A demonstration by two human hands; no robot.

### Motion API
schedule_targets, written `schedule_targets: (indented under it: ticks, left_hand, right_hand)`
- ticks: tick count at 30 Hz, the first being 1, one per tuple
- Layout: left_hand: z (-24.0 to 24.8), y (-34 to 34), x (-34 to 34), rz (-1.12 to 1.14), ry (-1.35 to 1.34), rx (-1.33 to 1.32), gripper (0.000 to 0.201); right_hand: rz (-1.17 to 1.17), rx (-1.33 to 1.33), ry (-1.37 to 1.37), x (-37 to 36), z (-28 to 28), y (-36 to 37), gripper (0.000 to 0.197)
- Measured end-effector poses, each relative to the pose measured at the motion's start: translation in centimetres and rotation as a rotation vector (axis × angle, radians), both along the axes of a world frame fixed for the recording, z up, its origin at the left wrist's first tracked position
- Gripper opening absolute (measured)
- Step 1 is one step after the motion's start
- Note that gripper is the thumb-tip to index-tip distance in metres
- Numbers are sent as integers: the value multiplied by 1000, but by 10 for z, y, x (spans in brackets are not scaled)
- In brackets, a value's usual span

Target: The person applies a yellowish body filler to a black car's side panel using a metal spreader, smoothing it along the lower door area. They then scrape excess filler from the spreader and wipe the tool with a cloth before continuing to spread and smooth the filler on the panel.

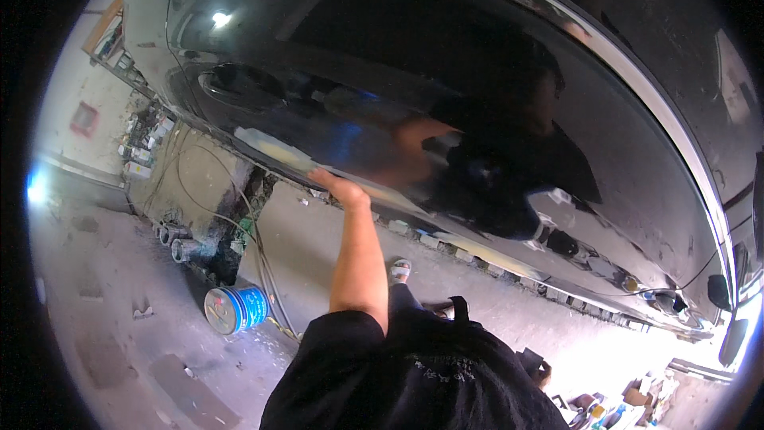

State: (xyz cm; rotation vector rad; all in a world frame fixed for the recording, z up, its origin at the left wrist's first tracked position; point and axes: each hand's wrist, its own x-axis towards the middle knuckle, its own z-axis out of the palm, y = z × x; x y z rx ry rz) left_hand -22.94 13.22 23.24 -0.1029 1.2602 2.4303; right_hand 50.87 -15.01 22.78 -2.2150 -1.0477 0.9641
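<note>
A glossy black car body (334, 48) fills the upper part of the view. Along its lower edge runs a dull grey and beige patch (274, 150), which looks like sanded filler. My left hand (342, 189) reaches up to this edge and rests against the patch. Its fingers are stretched out along the panel, pointing left, and nothing shows in them. The bare forearm rises from a black sleeve. My right hand is not in view. Beside my torso on the right is a small dark shape (533, 365) with a skin-toned edge that I cannot make out.
On the dusty floor at left lies a blue and white bucket (239, 309). Cables (263, 255) snake past a broken-edged pit (231, 247). Metal cylinders (183, 248) sit beside it. Clutter (629, 410) is piled at the lower right. My sandalled foot (400, 271) stands below the car.
</note>
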Motion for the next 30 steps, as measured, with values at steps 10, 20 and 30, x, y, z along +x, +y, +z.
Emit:
schedule_targets:
  ticks: [10,20,30]
  left_hand:
    - [57,21,178,70,94,-133,82]
    - [119,15,266,-29,198,-490,89]
    - [180,-31,270,-484,175,-495,92]
  right_hand:
    - [-73,-1,-22,92,-11,-15,35]
    - [-70,-100,-93,108,-13,-39,33]
    - [-99,-14,-148,106,-73,-51,37]
